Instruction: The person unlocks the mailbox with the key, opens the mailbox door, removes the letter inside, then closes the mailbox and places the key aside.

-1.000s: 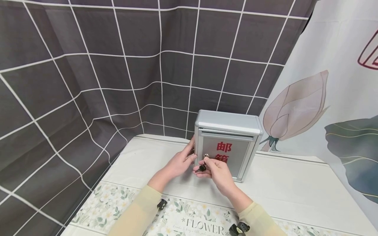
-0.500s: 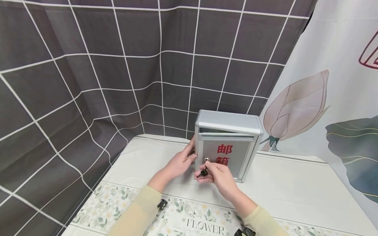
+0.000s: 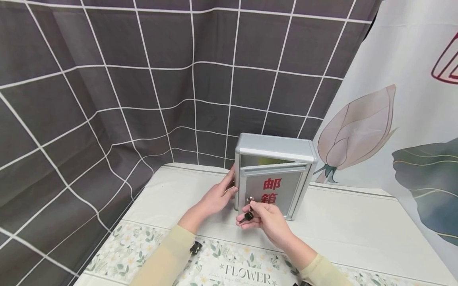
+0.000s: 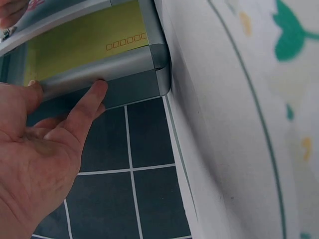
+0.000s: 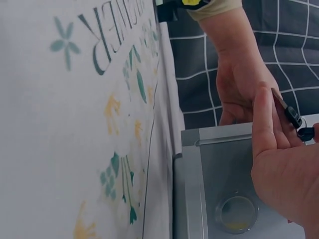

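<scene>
A silver-grey mailbox [image 3: 275, 143] with red characters on its front stands upright on the table. Its front door [image 3: 291, 190] tilts outward, leaving a gap at the top and left. Through that gap a yellow envelope [image 4: 89, 40] shows inside. My left hand [image 3: 214, 198] rests against the box's left side with extended fingers. With thumb and forefinger, my right hand [image 3: 270, 222] pinches a key at the door's lock [image 3: 250, 199]; its blade is hidden. A second key with a black head [image 5: 291, 115] dangles from the ring beside my other fingers.
A white tablecloth [image 3: 358, 222] with a floral band and the word FLOWER covers the table. Behind the box hangs a dark curtain [image 3: 211, 83] with white grid lines. A pale curtain [image 3: 404, 119] with flower prints hangs at the right.
My right hand has drawn back and down with the key, and the mailbox door has swung outward, so the top gap is wider. My left hand has stayed on the box's side.
</scene>
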`<state>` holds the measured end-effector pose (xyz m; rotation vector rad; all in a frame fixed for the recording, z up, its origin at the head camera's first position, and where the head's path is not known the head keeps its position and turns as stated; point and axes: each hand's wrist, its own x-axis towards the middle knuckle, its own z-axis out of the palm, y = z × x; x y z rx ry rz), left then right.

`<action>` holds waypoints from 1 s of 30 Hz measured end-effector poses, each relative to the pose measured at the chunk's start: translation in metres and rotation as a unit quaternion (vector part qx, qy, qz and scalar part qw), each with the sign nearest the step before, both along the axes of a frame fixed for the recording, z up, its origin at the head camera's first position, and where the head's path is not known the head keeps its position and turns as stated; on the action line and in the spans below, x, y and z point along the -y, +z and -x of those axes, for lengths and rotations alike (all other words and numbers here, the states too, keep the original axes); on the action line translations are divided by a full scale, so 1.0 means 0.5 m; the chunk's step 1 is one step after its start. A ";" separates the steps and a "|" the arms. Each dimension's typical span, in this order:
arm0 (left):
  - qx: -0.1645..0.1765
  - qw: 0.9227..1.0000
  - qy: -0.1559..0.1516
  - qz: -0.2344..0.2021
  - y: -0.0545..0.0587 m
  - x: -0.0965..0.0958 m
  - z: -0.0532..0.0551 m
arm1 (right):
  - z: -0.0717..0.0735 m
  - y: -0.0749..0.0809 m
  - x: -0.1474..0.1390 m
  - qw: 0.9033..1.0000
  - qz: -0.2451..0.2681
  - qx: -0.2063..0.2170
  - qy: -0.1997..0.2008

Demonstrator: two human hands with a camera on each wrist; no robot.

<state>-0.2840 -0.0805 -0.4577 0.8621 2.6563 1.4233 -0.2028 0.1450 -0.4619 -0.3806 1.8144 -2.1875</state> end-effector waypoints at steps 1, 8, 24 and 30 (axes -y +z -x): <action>0.002 1.000 -0.002 -0.003 0.001 0.000 -0.001 | -0.002 0.000 -0.003 1.000 0.003 -0.001 0.005; -0.005 1.000 -0.005 -0.010 0.003 -0.002 -0.002 | -0.017 -0.002 -0.022 0.999 0.013 -0.019 0.043; -0.006 1.000 -0.001 -0.002 0.005 0.001 -0.004 | -0.041 -0.003 -0.062 0.989 0.055 -0.040 0.133; -0.007 1.000 -0.006 -0.005 0.004 0.001 -0.003 | -0.049 -0.002 -0.078 0.984 0.067 -0.041 0.160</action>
